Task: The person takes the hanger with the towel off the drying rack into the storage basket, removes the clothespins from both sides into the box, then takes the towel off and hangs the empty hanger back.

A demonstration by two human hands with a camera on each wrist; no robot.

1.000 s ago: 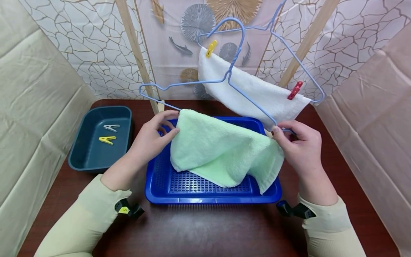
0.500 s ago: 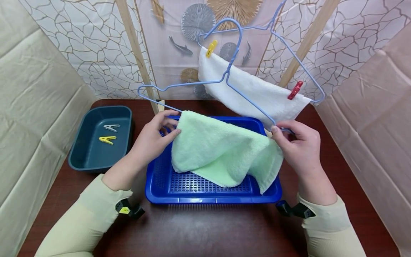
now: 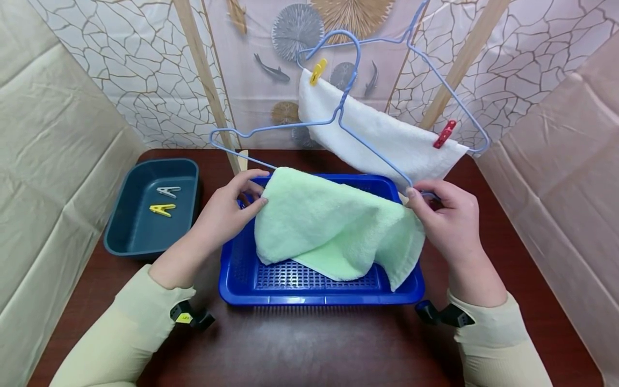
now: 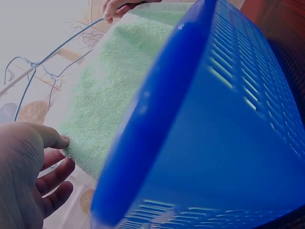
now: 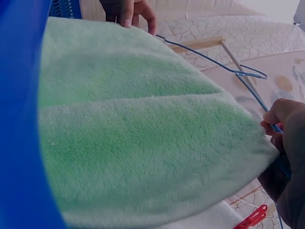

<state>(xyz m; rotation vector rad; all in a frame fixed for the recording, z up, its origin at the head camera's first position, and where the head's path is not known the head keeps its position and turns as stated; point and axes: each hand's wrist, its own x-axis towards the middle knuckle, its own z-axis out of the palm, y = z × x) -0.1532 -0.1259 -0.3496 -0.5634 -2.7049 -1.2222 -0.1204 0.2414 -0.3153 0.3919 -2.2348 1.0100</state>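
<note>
A pale green towel (image 3: 314, 215) is draped over the lower bar of a blue wire hanger (image 3: 300, 125), its folds hanging over a blue perforated basket (image 3: 319, 299). At the towel's upper left edge, my left hand (image 3: 227, 209) pinches the cloth, thumb in front and the other fingers loosely bent. My right hand (image 3: 447, 209) grips the hanger's right end beside the towel's right corner; the right wrist view shows the thumb and finger closed round the wire. The hanger's left end sticks out bare beyond the towel.
Behind hangs a second blue hanger with a white towel (image 3: 367, 118), clipped by a yellow clothespin (image 3: 318, 73) and a red clothespin (image 3: 445, 134). To the left stands a dark teal tub (image 3: 121, 236) holding a grey clothespin (image 3: 168, 191) and another yellow one. Wooden poles rise at the back.
The left hand and the towel's left edge shift slightly left and down, and the lower left corner spreads outward. The hanger's hook tips a little left; the right hand moves slightly left, still gripping.
</note>
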